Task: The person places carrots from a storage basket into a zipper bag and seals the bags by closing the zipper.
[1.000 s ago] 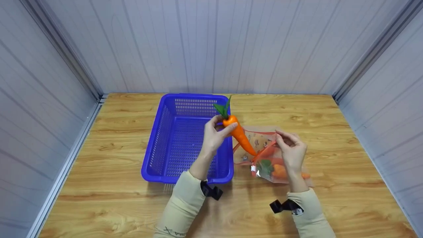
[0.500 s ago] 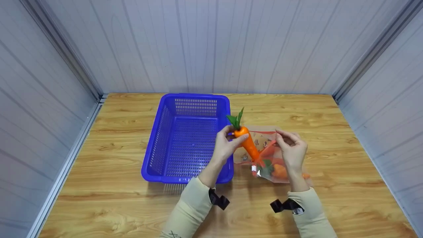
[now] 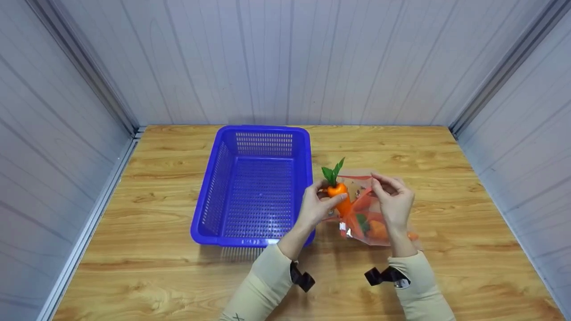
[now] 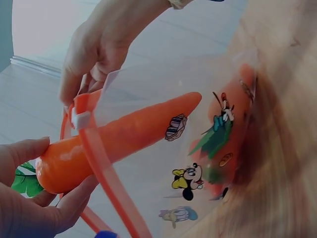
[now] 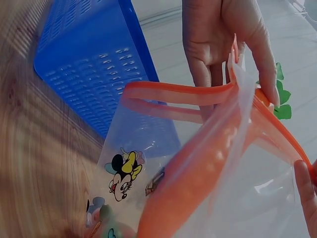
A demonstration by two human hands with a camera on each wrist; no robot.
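Basket (image 3: 250,242) on tabletop (image 3: 464,214), bag (image 4: 141,178) just right of it. Carrot (image 4: 72,161) in left hand (image 3: 314,204), tip inside bag, top end outside; second carrot (image 3: 378,230) lower in bag. Right hand (image 3: 396,200) at bag's mouth.

The head view is evenly lit, with a soft shadow below the basket (image 3: 243,241). In the left wrist view, the tabletop (image 4: 285,158) appears blurred; faint highlights mark the carrot (image 4: 64,162).

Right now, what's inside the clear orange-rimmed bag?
Inside the clear bag: the tip end of the carrot held by the left hand, plus at least one more orange piece with green leaves. Prints and the right wrist hide parts, so I can't count further.
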